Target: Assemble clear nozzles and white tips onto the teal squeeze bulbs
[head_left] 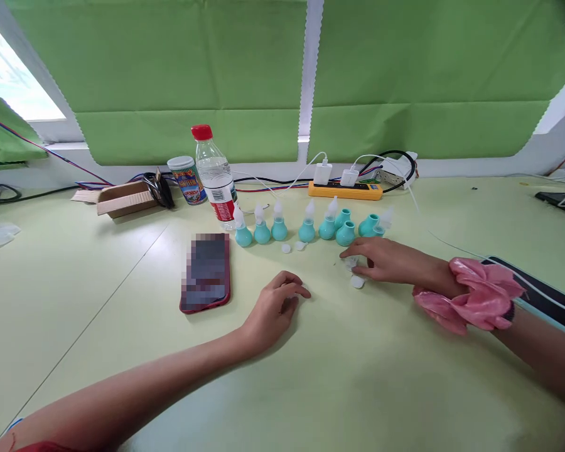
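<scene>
On the pale green table (pixel 282 389), teal bulbs (pixel 307 232) form a rough row, several fitted with frosted tips (pixel 277 209). The right hand (pixel 388 260) has thumb and forefinger slightly parted at small pale discs (pixel 357 282); a grip cannot be confirmed. The left hand (pixel 270 311) has its fingers curled narrow; whether they hold anything cannot be told. A phone (pixel 206 273) lies left of it.

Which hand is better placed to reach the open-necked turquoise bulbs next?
Probably the right hand: it lies just in front of the round, open-necked turquoise bulbs, while the left hand rests farther away from them.
</scene>
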The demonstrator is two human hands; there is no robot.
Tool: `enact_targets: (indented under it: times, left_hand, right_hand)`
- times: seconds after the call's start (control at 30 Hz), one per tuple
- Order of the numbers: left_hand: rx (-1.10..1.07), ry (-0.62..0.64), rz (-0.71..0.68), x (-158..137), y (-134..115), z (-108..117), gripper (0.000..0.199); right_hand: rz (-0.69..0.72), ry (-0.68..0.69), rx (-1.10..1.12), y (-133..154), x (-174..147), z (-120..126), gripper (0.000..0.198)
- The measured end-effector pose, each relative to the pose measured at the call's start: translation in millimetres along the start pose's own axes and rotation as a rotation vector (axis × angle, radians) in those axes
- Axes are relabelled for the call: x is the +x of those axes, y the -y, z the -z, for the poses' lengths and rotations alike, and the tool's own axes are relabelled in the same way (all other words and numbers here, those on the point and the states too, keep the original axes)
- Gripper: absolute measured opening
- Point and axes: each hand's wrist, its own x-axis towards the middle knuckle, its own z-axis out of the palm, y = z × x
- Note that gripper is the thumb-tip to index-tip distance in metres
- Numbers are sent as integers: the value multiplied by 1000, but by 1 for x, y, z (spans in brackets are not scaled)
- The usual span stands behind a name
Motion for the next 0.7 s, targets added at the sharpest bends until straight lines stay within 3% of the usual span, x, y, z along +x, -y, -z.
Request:
enact_targets:
  times: [0.13, 0.27, 0.43, 0.57, 0.7]
  left_hand:
    - [-16, -9, 16, 0, 1, 0, 30]
    - [32, -66, -7, -2, -4, 3, 23]
    - [162, -12, -72, -5, -12, 5, 30]
    - [224, 58, -13, -4, -15, 4, 24]
    - [202, 45, 13, -2, -15, 5, 20]
  right_hand:
    - [34, -6, 74, -4, 5, -2, 28]
    - [52, -178, 81, 6, 5, -1, 21]
    - [393, -414, 182, 52, -6, -3, 20]
    - [469, -557, 102, 76, -12, -12, 19]
    - [490, -557, 243, 71, -9, -16, 16]
